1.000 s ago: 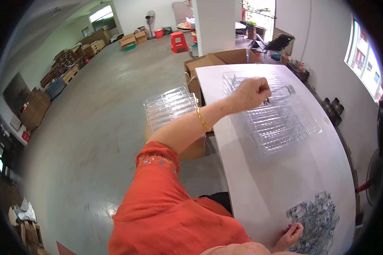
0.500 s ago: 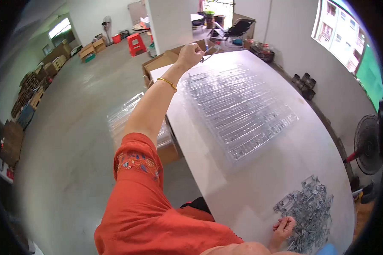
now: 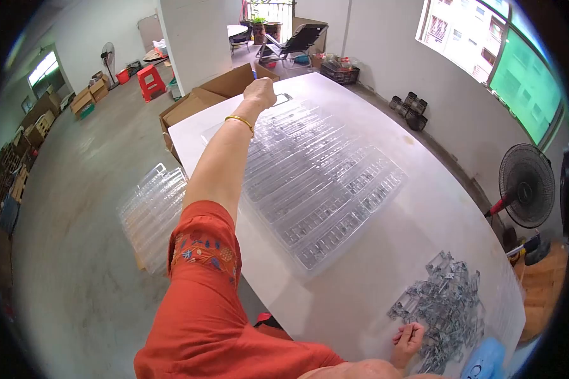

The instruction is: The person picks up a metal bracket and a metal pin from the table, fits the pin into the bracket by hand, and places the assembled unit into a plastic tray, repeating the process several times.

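Note:
My left hand (image 3: 260, 93) reaches to the far end of a stack of clear plastic trays (image 3: 322, 183), its fingers closed on a small, thin metal frame-shaped piece (image 3: 284, 98). Long rows of compartments cross the top tray, and many hold small grey metal pieces. At the near right, my right hand (image 3: 409, 338) rests beside a loose pile of similar metal pieces (image 3: 446, 306). Its fingers are curled together; whatever lies in them, if anything, is hidden.
The white table (image 3: 341, 294) carries the trays and pile. More clear trays (image 3: 152, 211) sit low at its left. An open cardboard box (image 3: 199, 101) stands at the far left corner. A blue object (image 3: 485, 360) lies near right, and a black fan (image 3: 526, 186) stands beyond.
My head view has swung to the right, so the scene shifts left. My left hand has lowered the metal piece closer to the far tray edge. My right hand stays by the pile.

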Tool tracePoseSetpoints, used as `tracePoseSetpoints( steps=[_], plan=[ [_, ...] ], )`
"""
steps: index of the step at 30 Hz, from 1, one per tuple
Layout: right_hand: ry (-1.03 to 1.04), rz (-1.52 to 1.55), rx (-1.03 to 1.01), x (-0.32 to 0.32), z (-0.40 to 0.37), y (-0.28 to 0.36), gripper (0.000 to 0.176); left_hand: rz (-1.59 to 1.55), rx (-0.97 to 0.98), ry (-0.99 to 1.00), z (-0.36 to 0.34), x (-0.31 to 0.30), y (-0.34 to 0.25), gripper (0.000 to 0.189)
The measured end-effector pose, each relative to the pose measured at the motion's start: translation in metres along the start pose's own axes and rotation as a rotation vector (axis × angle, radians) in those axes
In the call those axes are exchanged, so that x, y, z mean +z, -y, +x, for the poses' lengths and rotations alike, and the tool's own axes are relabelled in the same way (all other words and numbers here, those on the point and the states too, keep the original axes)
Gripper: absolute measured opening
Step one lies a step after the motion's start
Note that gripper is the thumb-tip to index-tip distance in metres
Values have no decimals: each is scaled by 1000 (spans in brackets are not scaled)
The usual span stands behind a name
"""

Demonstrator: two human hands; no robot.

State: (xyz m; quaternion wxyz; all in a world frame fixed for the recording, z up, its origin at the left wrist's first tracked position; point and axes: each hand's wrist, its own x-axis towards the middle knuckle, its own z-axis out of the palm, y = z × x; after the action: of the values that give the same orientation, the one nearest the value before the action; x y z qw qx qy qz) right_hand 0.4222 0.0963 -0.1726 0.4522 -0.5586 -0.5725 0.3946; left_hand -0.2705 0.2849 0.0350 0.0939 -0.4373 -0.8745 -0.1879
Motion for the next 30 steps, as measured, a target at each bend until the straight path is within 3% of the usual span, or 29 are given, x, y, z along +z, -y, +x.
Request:
tracePoseSetpoints(
  steps=[9,17,19,20,21,23,24,26,29,30],
  plan=[
    [-32,-6,24,1,2,-2,14,26,105,139,5,16,-1,28],
    [8,-69,-27,4,0,6,13,23,48,61,-12,-6,2,35],
    [13,-83,-79,7,2,3,13,51,31,-6,-14,-25,11,43],
    [22,-102,-126,6,1,1,12,19,9,-210,-23,-30,19,51],
    [32,-93,-122,5,0,1,12,-73,3,-122,-30,-50,28,73],
    [78,-210,-229,5,1,1,12,-219,26,-378,-47,-59,58,85],
    [97,-198,-227,5,1,-2,12,-199,17,-381,-60,-66,76,85],
    [154,-307,-548,6,1,-9,10,-521,108,-512,-89,-79,110,97],
    [218,-447,-717,11,-11,7,7,-279,19,-653,-181,-104,110,102],
    [235,-439,-726,15,-20,9,7,-246,102,-699,-200,-97,124,100]
  ],
)
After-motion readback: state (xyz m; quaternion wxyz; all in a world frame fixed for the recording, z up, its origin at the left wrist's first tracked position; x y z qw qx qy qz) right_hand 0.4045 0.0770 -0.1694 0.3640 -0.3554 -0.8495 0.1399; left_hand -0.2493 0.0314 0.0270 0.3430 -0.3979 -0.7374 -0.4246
